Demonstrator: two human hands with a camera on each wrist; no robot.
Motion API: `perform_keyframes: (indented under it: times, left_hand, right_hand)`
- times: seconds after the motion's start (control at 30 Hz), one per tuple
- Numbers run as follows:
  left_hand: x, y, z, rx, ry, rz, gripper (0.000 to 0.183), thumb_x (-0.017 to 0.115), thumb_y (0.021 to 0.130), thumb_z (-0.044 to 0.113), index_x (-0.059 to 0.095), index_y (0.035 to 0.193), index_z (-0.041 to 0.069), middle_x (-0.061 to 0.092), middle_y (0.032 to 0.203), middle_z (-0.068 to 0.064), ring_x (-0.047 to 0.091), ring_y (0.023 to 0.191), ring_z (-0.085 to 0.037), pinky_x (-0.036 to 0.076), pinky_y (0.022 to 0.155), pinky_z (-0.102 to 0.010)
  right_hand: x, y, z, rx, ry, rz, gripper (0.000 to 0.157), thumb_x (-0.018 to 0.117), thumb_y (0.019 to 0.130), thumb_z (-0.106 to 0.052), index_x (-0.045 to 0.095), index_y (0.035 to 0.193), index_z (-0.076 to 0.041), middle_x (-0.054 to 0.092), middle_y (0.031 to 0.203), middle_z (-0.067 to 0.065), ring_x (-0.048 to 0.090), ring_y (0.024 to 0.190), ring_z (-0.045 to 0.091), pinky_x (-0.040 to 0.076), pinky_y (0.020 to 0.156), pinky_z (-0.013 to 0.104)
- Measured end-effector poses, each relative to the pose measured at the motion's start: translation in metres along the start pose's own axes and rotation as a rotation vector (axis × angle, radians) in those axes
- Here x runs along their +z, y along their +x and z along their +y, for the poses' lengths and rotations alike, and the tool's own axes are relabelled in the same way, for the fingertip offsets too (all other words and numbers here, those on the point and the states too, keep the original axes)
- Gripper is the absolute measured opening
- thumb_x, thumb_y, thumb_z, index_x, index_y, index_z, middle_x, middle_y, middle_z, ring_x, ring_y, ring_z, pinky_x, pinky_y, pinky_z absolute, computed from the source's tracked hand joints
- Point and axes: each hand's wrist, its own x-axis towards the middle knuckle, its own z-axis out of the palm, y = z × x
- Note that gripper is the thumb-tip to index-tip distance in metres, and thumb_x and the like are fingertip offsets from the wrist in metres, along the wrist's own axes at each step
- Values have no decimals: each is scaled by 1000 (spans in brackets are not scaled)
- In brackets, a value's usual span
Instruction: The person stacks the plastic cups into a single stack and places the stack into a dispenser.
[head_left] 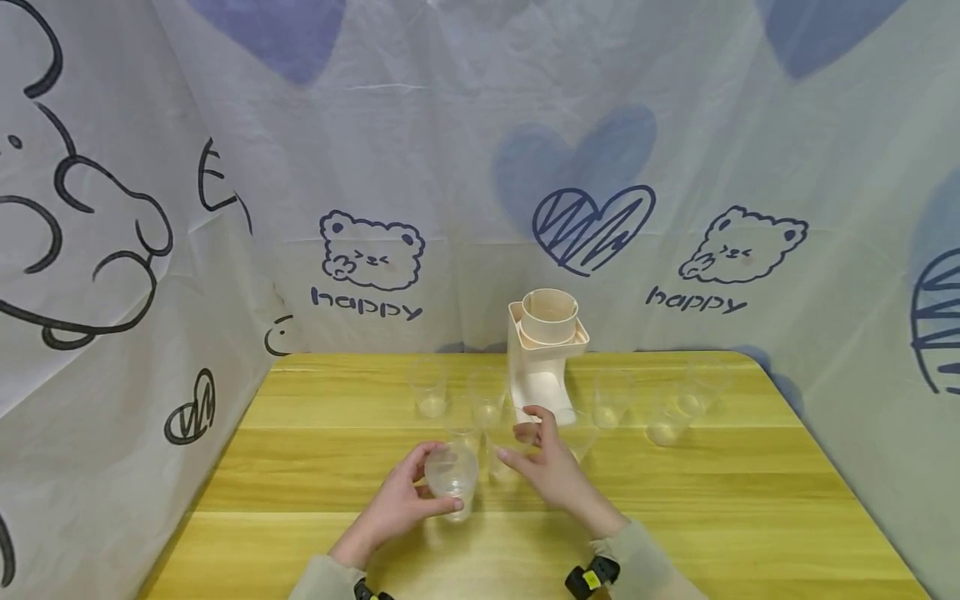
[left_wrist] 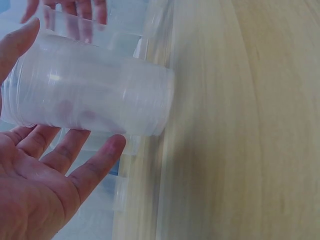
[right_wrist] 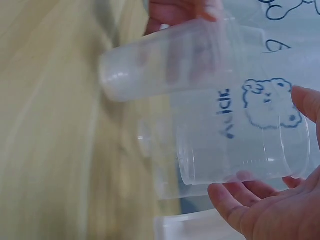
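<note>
Left wrist view: nested clear cups (left_wrist: 92,87)

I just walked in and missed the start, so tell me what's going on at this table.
A person is handling clear cups with both hands. The left hand holds a stack of cups upright, one nested in another, while the right hand holds another clear cup, separate from the stack. More cups stand spread over the table beyond the hands, and a cream-coloured stand is near its far edge.
</note>
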Motion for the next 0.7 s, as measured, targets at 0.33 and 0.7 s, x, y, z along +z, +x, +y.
perform_keyframes:
  times: [0.33,0.7]
  left_hand:
    - [1,0,-1,-2,8,13,77,87,76,14,43,139,5,50,134,-15,57,113,-31,55,87,-34]
    - [0,1,-1,-15,-4,4,77,86,77,15,43,140,6,49,135,-16,56,115,-33,56,88,-37]
  right_hand:
    - [-16,-2,-20,-2,44,37,69,72,91,-23,28,143,-10,55,126,18,51,119,34,46,98,50]
    - [-25,0,-44,-86,76,36,65,72,91,-14,31,141,-9,59,122,15,53,116,36,47,93,41]
